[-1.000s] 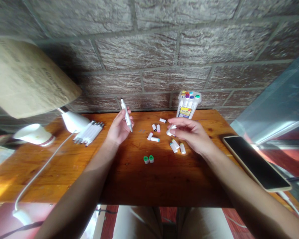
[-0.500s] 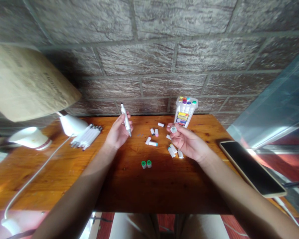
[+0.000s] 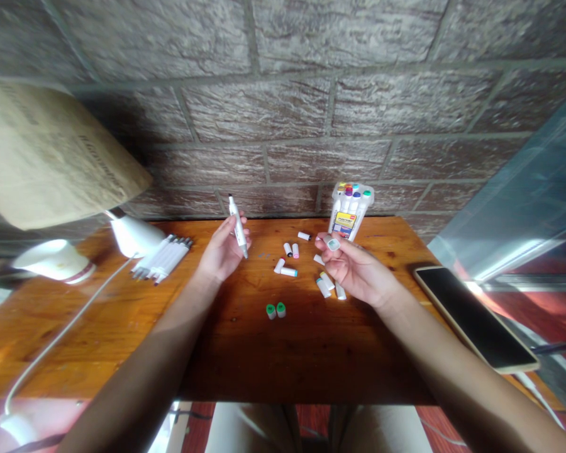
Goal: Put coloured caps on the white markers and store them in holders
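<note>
My left hand [image 3: 224,249] is closed round a white marker [image 3: 238,229], its dark tip pointing up and its greyish end down. Between the fingertips of my right hand [image 3: 358,267] is a small pale marker cap [image 3: 332,245]. Loose caps lie on the table between the hands: a white one with a blue band [image 3: 289,272], a pink-ended one [image 3: 295,251] and several more. Some white caps [image 3: 327,280] lie close beneath my right hand. Nearer to me, two green-topped caps [image 3: 281,309] stand side by side.
Behind my right hand stands a clear case [image 3: 351,211] of markers against the stone wall. Several uncapped-looking white markers [image 3: 165,257] lie in a row at left, by a lamp [image 3: 134,233] and a paper cup [image 3: 56,261]. A phone [image 3: 476,319] rests at the right table edge [image 3: 419,245].
The cap in my right fingers has turned a little and shifted slightly right. My left hand keeps its hold on the marker, and the whole view has drifted very slightly.
</note>
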{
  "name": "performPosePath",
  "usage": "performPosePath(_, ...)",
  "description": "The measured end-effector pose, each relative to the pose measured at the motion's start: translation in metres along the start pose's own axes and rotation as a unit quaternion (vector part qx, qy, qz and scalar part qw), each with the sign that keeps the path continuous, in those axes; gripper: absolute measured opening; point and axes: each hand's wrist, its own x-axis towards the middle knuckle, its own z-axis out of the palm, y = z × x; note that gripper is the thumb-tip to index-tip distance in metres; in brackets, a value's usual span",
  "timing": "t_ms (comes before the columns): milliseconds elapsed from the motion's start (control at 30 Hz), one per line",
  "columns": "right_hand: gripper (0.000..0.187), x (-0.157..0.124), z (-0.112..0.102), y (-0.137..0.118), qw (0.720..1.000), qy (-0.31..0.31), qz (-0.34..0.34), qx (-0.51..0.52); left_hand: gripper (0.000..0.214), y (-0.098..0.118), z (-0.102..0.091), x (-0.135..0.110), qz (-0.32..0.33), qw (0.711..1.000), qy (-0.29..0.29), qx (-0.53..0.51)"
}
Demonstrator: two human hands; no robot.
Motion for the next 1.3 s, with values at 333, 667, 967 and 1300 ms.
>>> performPosePath(333, 0.025, -0.001, 0.0, -0.008, 0.975, 0.071, -0.148, -0.153, 0.01, -0.001, 0.001, 0.0, -0.002, 1.0, 0.009, -0.008)
performPosePath(667, 0.027, 0.005, -0.021, 0.009, 0.77, 0.151, -0.265, -0.561, 0.009, 0.0, 0.002, -0.001, 0.002, 1.0, 0.007, 0.002)
performPosePath(967, 0.022, 0.009, -0.019, 0.03, 0.69, 0.037, -0.196, -0.695, 0.007, 0.0, 0.002, -0.002, 0.0, 1.0, 0.003, -0.012)
performPosePath(1300, 0.017, 0.009, -0.033, 0.004, 0.644, 0.074, -0.212, -0.731, 0.009, 0.0, -0.001, 0.0, 0.002, 1.0, -0.005, -0.006)
